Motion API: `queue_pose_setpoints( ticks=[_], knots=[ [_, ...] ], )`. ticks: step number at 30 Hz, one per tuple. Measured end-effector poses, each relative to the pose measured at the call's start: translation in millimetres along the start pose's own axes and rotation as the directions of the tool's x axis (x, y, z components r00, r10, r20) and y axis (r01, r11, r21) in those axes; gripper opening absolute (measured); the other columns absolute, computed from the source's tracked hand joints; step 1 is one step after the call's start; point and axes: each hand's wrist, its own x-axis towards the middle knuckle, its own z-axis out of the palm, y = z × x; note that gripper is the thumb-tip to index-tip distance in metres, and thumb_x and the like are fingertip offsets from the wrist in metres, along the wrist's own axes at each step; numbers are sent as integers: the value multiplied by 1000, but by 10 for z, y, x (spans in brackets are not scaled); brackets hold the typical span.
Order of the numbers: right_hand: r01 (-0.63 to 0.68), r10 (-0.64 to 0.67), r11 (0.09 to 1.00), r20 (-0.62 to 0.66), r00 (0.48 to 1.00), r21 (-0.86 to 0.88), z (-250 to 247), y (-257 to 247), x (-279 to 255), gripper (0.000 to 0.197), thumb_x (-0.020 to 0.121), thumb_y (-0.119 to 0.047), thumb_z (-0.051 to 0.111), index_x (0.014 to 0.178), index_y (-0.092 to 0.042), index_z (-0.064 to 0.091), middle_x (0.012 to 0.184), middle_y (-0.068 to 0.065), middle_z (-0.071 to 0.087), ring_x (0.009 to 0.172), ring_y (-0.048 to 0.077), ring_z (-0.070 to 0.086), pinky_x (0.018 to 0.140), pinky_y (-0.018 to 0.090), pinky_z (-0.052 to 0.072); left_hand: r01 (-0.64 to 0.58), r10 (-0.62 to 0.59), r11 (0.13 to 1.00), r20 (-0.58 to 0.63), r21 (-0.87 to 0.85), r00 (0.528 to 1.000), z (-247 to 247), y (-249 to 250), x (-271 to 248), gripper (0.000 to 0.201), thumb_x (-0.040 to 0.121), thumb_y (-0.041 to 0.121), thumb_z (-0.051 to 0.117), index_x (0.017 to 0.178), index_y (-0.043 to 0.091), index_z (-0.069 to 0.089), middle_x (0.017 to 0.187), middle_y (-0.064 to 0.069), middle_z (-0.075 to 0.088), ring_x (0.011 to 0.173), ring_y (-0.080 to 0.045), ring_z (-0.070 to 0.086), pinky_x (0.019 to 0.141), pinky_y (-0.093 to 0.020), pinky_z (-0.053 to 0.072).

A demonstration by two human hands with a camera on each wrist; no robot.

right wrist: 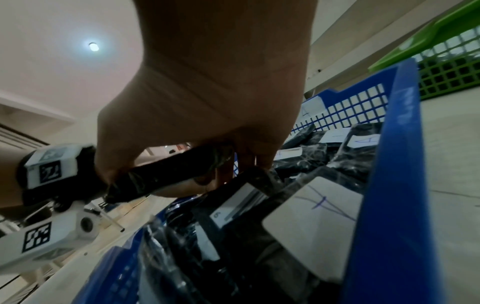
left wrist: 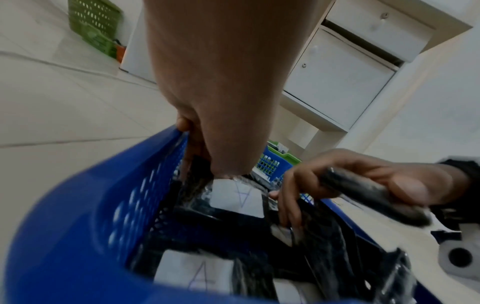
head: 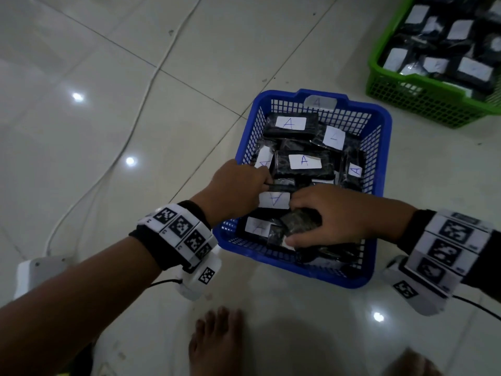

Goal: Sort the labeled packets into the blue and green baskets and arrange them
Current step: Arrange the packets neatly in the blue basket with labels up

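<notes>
The blue basket (head: 383, 137) stands on the floor in front of me, holding several black packets with white labels marked A (head: 305, 161). My left hand (head: 257, 185) reaches in along the basket's left wall (left wrist: 124, 195), its fingers curled on the edge of a black packet (head: 283, 185); the fingertips are hidden. My right hand (head: 322, 213) grips another black packet (head: 301, 221) between thumb and fingers just above the pile, also visible in the left wrist view (left wrist: 371, 195) and the right wrist view (right wrist: 166, 176). The green basket (head: 379, 63), at the far right, is full of labeled packets.
A white cable (head: 130, 137) runs across the tiled floor to a white box (head: 40, 272) at the left. My bare feet (head: 217, 340) stand just before the blue basket. A white cabinet (left wrist: 337, 78) lies beyond it.
</notes>
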Motion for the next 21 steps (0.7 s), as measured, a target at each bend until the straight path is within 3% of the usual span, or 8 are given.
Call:
queue_pose_setpoints(
  ticks=[3, 5, 8, 11, 17, 21],
  knots=[
    [-52, 54, 997, -44, 998, 52, -40, 23, -24, 39, 80, -72, 58, 79, -33, 52, 76, -10, 55, 67, 7, 55, 64, 34, 50, -5, 4, 1000, -62, -21, 998, 24, 55, -23, 20, 95, 32, 61, 114, 26, 63, 112, 5, 67, 103, -20, 63, 85, -36, 43],
    [-85, 89, 994, -70, 994, 62, -18, 50, -13, 32, 89, -66, 49, 84, -35, 47, 78, -9, 54, 67, 8, 55, 64, 33, 49, 13, -12, 1000, -63, 18, 998, 28, 67, -26, 22, 94, 29, 61, 116, 28, 64, 115, 6, 64, 107, -20, 59, 87, -35, 39],
    [-139, 146, 988, -115, 983, 64, 39, 91, 27, 34, 98, -57, 29, 87, -27, 41, 78, -1, 52, 66, 14, 49, 66, 38, 46, 71, -68, 995, -34, 77, 997, 34, 59, -19, 27, 90, 21, 61, 115, 32, 64, 107, 7, 68, 104, -19, 58, 82, -35, 24],
    [-161, 172, 983, -128, 977, 86, 70, 97, 63, 29, 100, -49, 25, 85, -28, 37, 76, 4, 50, 64, 17, 43, 65, 40, 42, 95, -96, 988, 3, 121, 995, 40, 67, -13, 27, 87, 17, 61, 109, 32, 64, 95, 6, 69, 98, -19, 58, 76, -38, 14],
    [-139, 158, 982, -161, 974, 128, 98, 172, 100, 22, 103, -44, 29, 84, -34, 35, 73, 0, 50, 61, 11, 41, 59, 30, 37, 69, -62, 986, -50, 153, 997, 13, 73, -26, 10, 90, 30, 64, 98, 32, 70, 93, 8, 62, 97, -20, 56, 87, -45, 25],
    [-99, 126, 987, -219, 968, 128, 114, 229, 132, 20, 102, -46, 34, 84, -38, 41, 73, -9, 50, 63, 6, 45, 60, 26, 38, 78, -68, 976, -60, 201, 996, -25, 87, -52, 12, 85, 41, 68, 89, 30, 70, 85, 8, 64, 99, -20, 55, 95, -49, 20]
  ],
)
